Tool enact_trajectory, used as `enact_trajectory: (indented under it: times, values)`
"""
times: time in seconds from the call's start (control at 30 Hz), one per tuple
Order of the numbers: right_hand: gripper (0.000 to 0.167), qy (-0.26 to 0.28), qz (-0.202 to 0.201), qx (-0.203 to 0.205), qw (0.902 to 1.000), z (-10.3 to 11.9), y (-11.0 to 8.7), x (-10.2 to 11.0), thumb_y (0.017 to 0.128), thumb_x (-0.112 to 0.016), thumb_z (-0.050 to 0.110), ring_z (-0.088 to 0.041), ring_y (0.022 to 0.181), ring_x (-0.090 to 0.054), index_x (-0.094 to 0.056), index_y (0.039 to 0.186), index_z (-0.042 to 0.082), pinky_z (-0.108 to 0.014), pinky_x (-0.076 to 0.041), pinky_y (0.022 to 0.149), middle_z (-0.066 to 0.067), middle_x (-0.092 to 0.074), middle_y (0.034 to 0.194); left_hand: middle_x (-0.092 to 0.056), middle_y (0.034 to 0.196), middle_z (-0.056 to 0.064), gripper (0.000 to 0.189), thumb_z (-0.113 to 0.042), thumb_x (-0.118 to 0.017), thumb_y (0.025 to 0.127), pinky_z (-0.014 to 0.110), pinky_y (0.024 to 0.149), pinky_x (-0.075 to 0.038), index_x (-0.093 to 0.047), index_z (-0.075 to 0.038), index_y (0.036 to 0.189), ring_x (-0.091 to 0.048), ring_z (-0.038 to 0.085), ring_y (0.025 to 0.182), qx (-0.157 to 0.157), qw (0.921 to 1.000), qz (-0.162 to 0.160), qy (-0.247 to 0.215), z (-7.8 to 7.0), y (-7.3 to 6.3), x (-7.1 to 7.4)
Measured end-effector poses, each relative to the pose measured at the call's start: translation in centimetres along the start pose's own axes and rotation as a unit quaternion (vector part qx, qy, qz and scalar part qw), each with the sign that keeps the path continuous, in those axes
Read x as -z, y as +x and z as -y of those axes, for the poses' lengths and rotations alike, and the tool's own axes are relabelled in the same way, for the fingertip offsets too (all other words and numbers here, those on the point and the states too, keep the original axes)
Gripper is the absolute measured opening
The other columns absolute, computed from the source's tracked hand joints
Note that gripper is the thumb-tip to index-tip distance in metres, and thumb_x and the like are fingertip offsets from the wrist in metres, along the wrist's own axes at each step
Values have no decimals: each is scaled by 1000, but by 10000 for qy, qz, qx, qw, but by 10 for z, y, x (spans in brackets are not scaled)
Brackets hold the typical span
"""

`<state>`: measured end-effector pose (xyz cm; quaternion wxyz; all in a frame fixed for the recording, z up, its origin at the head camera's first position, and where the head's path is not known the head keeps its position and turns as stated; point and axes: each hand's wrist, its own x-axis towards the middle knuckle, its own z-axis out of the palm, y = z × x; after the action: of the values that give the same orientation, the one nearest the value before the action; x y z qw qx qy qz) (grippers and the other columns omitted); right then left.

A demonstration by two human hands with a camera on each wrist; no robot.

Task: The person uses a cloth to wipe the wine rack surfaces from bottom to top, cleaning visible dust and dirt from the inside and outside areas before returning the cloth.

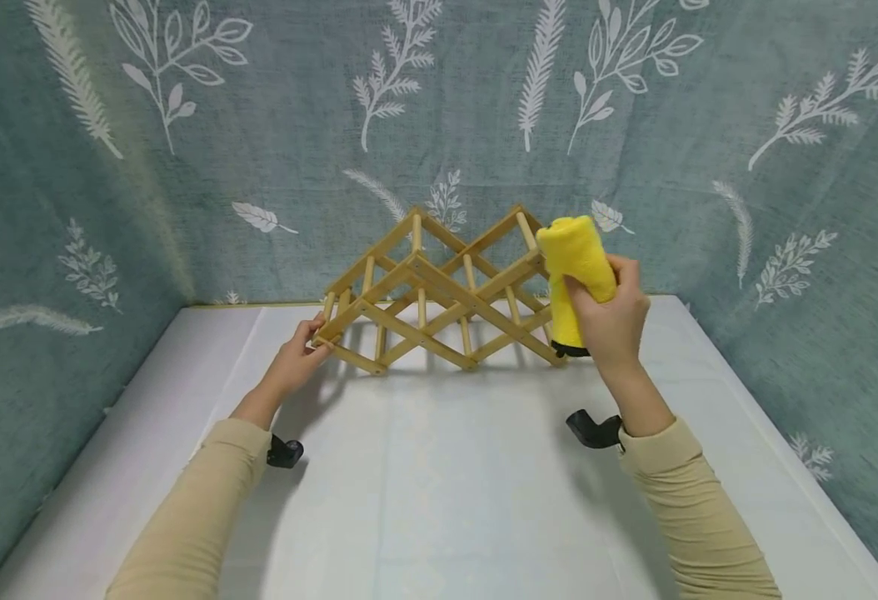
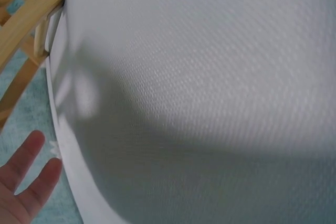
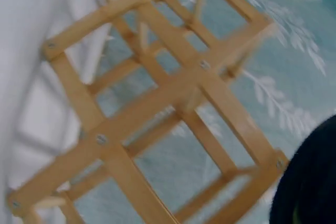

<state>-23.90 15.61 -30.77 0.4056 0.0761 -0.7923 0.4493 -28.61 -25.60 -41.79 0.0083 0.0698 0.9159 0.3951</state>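
A folding wooden lattice rack (image 1: 471, 302) stands opened out at the back of the white table; its crossed slats fill much of the right wrist view. At its left end, my left hand (image 1: 294, 360) holds the end slats between thumb and fingers. Two of that hand's fingers (image 2: 39, 187) stretch out free in the left wrist view. My right hand (image 1: 613, 312) grips a rolled yellow cloth (image 1: 576, 250) with a dark lower edge, held up in front of the rack's right end. A dark rounded shape (image 3: 310, 182) covers the lower right of the right wrist view.
The white table (image 1: 439, 483) spreads out in front of the rack. Blue-green fabric (image 1: 296, 108) with white leaf prints hangs behind it and along both sides. Black wrist mounts (image 1: 595, 429) sit at both cuffs, above the tabletop.
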Motion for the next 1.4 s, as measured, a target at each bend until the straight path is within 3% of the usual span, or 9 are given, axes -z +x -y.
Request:
enact_trajectory:
  times: [0.13,0.27,0.33,0.4,0.53,0.8,1.0,1.23,1.4]
  values:
    - [37,-467,1951,285,9793,-6,-21,-21,79,-71,13,-26,62,-53,-53,107,-4,-32,-43,54,-19,-60,84,-16,152,11,58,-40,-42,96,48,84,-45,-25,-7,141,-51,39,106,51,10000,0,44,0,-1,2]
    - [42,-1112,3958,-126,9115,-24,-54,-55,82,-68,24,-18,62,-52,-51,113,2,-28,-43,53,-11,-60,86,-16,152,11,58,-41,-42,96,48,84,-45,-25,-7,140,-51,39,106,16,10000,15,23,0,-1,0]
    - [43,-1334,4403,-435,8868,-34,-67,-71,82,-67,26,-16,61,-52,-50,115,3,-27,-43,52,-10,-61,86,-16,152,11,57,-39,-42,96,48,84,-45,-26,-6,140,-51,39,105,-23,10000,-2,14,0,0,-1]
    - [44,-1464,4539,-676,8764,-41,-76,-85,82,-67,27,-15,62,-53,-50,115,3,-26,-43,52,-9,-61,86,-17,152,13,57,-38,-43,96,47,84,-45,-26,-5,139,-51,39,104,-46,10000,-1,-3,0,1,-2]
    - [40,-1241,4175,-890,8957,-45,-76,-99,82,-68,22,-17,62,-54,-52,111,1,-26,-43,53,-11,-62,85,-19,150,16,57,-39,-42,96,47,83,-45,-25,-6,140,-51,39,105,-1,10000,-5,-1,-1,2,-1]
    - [35,-646,2686,-1098,9548,-26,-57,-88,83,-65,23,-20,59,-57,-55,109,0,-29,-46,51,-14,-62,81,-18,151,15,55,-34,-43,97,48,85,-45,-25,-4,139,-50,40,105,-53,10000,-67,-13,-2,0,1]
    - [38,-123,2280,-1257,9654,-17,-62,-69,84,-66,24,-19,62,-58,-55,111,0,-25,-47,52,-14,-63,87,-19,151,12,54,-34,-45,96,47,85,-45,-28,-5,138,-52,40,103,-73,9999,-50,-48,0,1,-2]
    - [39,541,798,-653,9932,13,-21,-35,83,-68,19,-28,69,-60,-50,111,-2,-36,-50,58,-19,-61,92,-25,147,20,62,-49,-42,93,44,78,-46,-29,-7,137,-52,39,100,-271,9995,-14,-143,-9,-3,2]
    - [38,-46,1766,-366,9836,20,-10,-42,85,-65,21,-27,66,-59,-48,111,-1,-35,-49,55,-18,-59,88,-31,142,26,59,-41,-42,95,48,82,-45,-24,-6,140,-48,42,108,98,9999,106,30,-9,-3,0]
